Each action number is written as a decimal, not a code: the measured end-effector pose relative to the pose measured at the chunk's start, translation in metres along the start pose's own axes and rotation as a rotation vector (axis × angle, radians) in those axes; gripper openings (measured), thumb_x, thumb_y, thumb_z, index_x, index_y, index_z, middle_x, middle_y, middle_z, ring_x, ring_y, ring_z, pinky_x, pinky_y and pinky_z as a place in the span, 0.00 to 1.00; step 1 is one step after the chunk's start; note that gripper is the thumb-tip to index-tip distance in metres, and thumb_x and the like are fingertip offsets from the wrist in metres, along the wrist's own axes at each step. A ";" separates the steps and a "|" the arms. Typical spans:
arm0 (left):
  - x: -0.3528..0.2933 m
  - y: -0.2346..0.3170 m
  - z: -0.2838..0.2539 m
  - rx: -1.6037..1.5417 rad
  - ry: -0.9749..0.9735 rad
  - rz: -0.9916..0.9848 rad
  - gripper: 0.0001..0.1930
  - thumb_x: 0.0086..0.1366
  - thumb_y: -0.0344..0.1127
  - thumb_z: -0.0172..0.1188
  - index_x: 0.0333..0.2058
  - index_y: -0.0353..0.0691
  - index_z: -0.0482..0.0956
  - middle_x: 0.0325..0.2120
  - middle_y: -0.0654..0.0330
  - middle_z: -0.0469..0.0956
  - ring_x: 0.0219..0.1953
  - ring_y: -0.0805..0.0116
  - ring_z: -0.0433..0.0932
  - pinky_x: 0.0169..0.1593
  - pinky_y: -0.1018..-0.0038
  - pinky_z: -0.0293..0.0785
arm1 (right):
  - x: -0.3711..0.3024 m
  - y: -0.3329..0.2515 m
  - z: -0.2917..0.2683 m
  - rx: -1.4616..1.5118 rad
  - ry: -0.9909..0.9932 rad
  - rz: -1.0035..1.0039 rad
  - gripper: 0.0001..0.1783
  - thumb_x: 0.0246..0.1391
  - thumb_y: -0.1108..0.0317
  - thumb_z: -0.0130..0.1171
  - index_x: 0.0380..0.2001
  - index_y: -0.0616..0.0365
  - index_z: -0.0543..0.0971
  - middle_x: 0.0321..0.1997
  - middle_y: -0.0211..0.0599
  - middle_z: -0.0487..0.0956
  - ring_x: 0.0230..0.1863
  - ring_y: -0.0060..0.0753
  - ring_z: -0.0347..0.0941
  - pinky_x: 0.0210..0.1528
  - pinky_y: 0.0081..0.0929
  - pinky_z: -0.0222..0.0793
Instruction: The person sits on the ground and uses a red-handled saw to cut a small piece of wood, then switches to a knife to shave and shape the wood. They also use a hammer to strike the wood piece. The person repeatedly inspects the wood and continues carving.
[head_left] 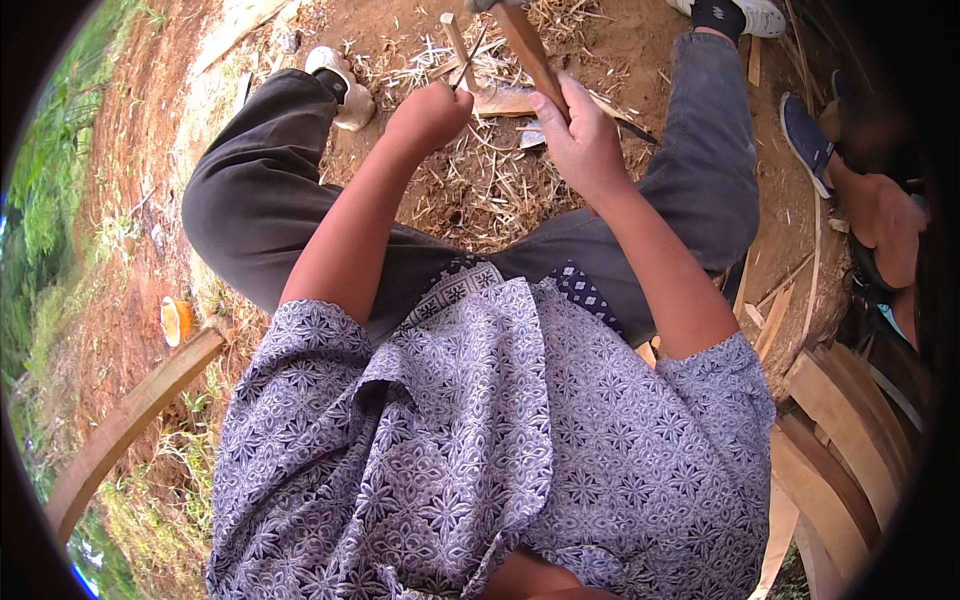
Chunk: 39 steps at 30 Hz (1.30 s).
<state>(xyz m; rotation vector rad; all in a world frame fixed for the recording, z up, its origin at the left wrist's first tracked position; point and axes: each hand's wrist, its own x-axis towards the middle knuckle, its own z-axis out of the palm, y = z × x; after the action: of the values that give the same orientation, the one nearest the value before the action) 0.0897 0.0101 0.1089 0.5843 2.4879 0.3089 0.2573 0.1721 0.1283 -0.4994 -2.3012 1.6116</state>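
My right hand point(583, 138) is wrapped round the wooden handle of a hammer point(532, 48). The hammer slants up and to the left, and its dark head is cut off by the top edge. To the left, my left hand point(430, 118) is closed in a fist round a thin dark metal rod point(470, 60). The rod leans up and to the right, and I cannot make out its exact kind. Just beyond my hands a pale piece of wood point(503, 101) lies on the ground, with a short wooden stick point(456, 40) beside the rod.
Wood shavings point(480, 190) cover the soil between my legs. A small grey piece point(532, 136) and a dark pointed thing point(637, 131) lie near my right hand. Curved boards point(845, 430) are stacked at the lower right, near another person's leg point(885, 215). An orange container point(177, 320) stands left.
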 end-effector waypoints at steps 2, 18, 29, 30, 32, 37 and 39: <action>-0.003 0.004 -0.002 -0.009 0.004 0.007 0.27 0.72 0.46 0.43 0.31 0.22 0.77 0.20 0.44 0.80 0.22 0.53 0.83 0.31 0.57 0.83 | 0.005 0.013 0.008 -0.085 -0.056 0.003 0.20 0.68 0.59 0.59 0.55 0.60 0.78 0.28 0.49 0.81 0.31 0.39 0.83 0.37 0.38 0.75; -0.004 -0.026 0.037 0.076 -0.256 -0.049 0.25 0.72 0.46 0.46 0.36 0.23 0.79 0.24 0.44 0.82 0.25 0.52 0.84 0.37 0.55 0.82 | 0.003 0.019 0.010 0.113 -0.040 0.068 0.22 0.66 0.58 0.61 0.58 0.59 0.79 0.30 0.40 0.83 0.30 0.28 0.78 0.37 0.29 0.73; -0.013 -0.011 0.069 -0.887 -0.324 -0.154 0.20 0.78 0.46 0.45 0.53 0.34 0.73 0.27 0.56 0.78 0.18 0.70 0.73 0.21 0.71 0.68 | 0.000 0.145 0.037 -0.346 0.216 0.318 0.24 0.63 0.54 0.62 0.55 0.59 0.81 0.42 0.54 0.84 0.43 0.52 0.81 0.49 0.41 0.75; -0.013 -0.009 0.071 -0.931 -0.325 -0.080 0.21 0.79 0.48 0.44 0.53 0.36 0.73 0.31 0.58 0.79 0.26 0.71 0.76 0.30 0.71 0.73 | 0.002 0.146 0.038 -0.398 0.242 0.277 0.25 0.63 0.55 0.61 0.56 0.61 0.81 0.49 0.56 0.83 0.51 0.56 0.80 0.55 0.44 0.74; -0.011 -0.001 0.084 -0.961 -0.279 0.048 0.22 0.80 0.49 0.44 0.58 0.38 0.73 0.38 0.59 0.80 0.39 0.70 0.78 0.44 0.70 0.76 | 0.004 0.140 0.040 -0.508 0.344 -0.033 0.26 0.65 0.53 0.61 0.57 0.62 0.80 0.50 0.53 0.83 0.51 0.51 0.80 0.55 0.41 0.74; 0.004 0.001 0.085 -0.808 -0.371 0.397 0.29 0.79 0.57 0.47 0.65 0.43 0.74 0.57 0.51 0.79 0.60 0.63 0.74 0.65 0.66 0.68 | -0.008 0.086 0.055 0.475 -0.012 0.285 0.29 0.71 0.50 0.56 0.65 0.60 0.72 0.42 0.33 0.81 0.36 0.22 0.77 0.40 0.25 0.75; 0.023 -0.011 0.073 -0.595 -0.442 0.340 0.29 0.77 0.58 0.48 0.61 0.42 0.79 0.56 0.49 0.80 0.60 0.60 0.76 0.66 0.64 0.67 | -0.010 0.079 0.051 0.513 -0.074 0.522 0.26 0.72 0.52 0.55 0.63 0.58 0.73 0.37 0.29 0.79 0.29 0.18 0.73 0.32 0.21 0.72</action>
<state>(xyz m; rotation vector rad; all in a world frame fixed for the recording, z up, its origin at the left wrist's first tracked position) 0.1109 0.0182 0.0347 0.7189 1.7464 0.9033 0.2540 0.1496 0.0365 -0.9676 -1.7697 2.3932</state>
